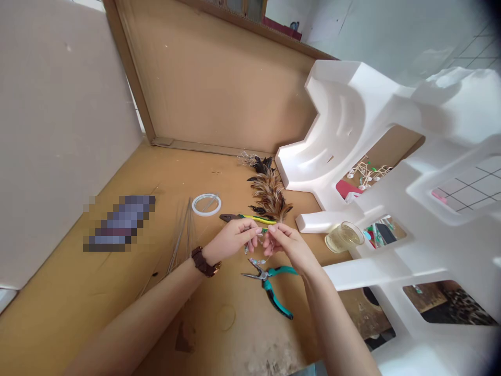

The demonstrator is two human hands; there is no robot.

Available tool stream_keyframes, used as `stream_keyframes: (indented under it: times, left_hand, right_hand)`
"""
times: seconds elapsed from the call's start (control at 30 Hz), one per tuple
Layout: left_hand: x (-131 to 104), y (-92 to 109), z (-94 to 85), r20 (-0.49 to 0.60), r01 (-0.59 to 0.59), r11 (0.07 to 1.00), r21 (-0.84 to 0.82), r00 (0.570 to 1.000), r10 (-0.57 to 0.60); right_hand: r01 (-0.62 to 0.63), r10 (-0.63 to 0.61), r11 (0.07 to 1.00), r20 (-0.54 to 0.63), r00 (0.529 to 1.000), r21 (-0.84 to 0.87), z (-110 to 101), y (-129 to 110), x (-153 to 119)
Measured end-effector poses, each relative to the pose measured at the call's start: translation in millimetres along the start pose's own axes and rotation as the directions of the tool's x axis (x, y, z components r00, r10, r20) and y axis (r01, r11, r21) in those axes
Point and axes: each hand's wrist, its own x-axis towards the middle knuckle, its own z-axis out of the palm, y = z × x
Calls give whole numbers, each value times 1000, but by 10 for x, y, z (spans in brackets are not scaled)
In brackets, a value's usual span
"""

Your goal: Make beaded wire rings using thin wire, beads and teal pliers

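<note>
My left hand (237, 237) and my right hand (285, 243) meet above the table, fingers pinched close together. Between their fingertips is a small green piece (265, 230), too small to name. A thin beaded strand (258, 261) with pale, clear beads hangs below both hands. Just under them lie teal-handled needle-nose pliers (264, 274), jaws apart. Yellow-handled pliers (233, 217) rest right behind my fingers, partly covered by them. Farther back is a bundle of brown and black feathers (270, 190).
Left of the hands are a white ring-shaped roll (206, 205) and several thin metal wires (182, 235). A blurred object (121, 222) lies farther left. At right stand a glass of pale liquid (343, 237) and a large white foam piece (376, 104). Cardboard walls (227, 78) rise behind.
</note>
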Motion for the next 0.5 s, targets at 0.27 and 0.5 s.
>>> stream_keyframes:
  times: [0.27, 0.5]
  left_hand:
    - [69, -64, -53, -133, 29, 996, -86, 990, -41]
    - [116, -213, -42, -261, 19, 892, -452, 953, -153]
  right_hand:
    - [59, -31, 967, -116, 993, 246, 7, 368, 50]
    - [24, -8, 980, -83, 996, 198, 10, 555, 7]
